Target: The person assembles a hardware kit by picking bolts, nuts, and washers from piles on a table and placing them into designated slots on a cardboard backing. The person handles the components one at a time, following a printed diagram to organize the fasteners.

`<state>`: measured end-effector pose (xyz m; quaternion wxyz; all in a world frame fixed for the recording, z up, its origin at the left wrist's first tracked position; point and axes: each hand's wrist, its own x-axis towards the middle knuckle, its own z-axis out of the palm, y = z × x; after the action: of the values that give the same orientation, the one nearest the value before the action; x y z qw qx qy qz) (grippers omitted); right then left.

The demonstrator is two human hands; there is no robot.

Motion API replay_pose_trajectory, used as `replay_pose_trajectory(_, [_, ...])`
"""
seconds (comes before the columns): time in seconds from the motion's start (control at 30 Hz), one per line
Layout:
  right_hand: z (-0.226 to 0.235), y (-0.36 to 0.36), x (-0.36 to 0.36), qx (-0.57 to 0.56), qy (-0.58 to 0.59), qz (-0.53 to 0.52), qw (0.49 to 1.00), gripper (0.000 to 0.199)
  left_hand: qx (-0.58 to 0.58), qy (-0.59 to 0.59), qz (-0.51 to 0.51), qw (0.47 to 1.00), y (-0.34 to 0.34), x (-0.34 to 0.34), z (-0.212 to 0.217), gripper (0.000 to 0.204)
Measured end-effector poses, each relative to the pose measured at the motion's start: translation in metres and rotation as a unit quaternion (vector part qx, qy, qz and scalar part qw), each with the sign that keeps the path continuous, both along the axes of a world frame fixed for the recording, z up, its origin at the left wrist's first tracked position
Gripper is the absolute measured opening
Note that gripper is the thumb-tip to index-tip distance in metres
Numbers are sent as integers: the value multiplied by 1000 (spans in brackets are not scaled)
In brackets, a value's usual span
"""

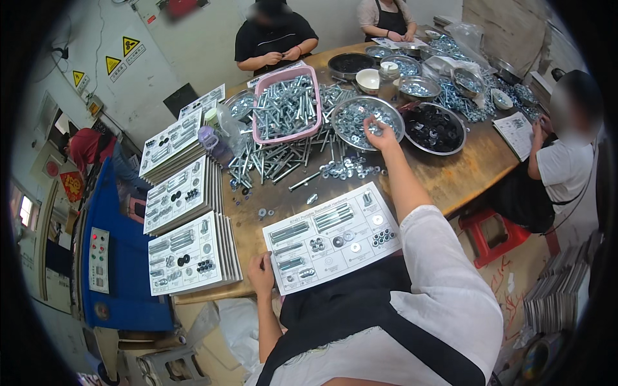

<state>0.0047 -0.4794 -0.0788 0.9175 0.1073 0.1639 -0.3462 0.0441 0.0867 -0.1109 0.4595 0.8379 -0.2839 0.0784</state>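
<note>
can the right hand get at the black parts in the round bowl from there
Probably yes: the right hand is at the silver parts, and the black parts sit uncovered just to its right, with only bowl rims between.

Wide downward fisheye, from head height

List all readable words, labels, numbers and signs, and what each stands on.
I won't copy wording or numbers, only say where they stand.
Hardware card in front of the person: printed title along the top edge; captions too small to read.
Stacked cards: small captions, too small.
Yellow triangular signs on the wall: warning symbols; lettering beside them too small.
Control panel: markings too small.
</note>
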Motion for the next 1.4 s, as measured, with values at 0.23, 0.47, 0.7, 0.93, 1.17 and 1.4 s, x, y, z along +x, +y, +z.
replay_pose_trajectory(0.23, [5, -1, -53, -6, -198, 47, 979, 26, 8, 13, -9, 1000, -11, -2, 7, 17])
replay_pose_trajectory(0.47, [43, 111, -87, 18, -103, 129, 986, 32, 19, -5, -10, 1000, -7, 4, -5, 18])
replay_pose_trajectory(0.7, [54, 254, -95, 78, -150, 209, 963, 33, -210, 176, -33, 961, -46, -10, 17, 16])
replay_pose_trajectory(0.93, [58, 330, -96, -24, -133, 200, 970, 32, 32, -11, -86, 996, -133, -86, 114, 28])
replay_pose_trajectory(1.17, [53, 339, -102, -46, -58, 195, 978, 29, 83, 25, -75, 993, -129, -98, 119, 28])
replay_pose_trajectory(1.4, [14, 312, -74, 204, 26, 135, 969, 13, -34, 182, -87, 979, -120, -65, 81, 19])
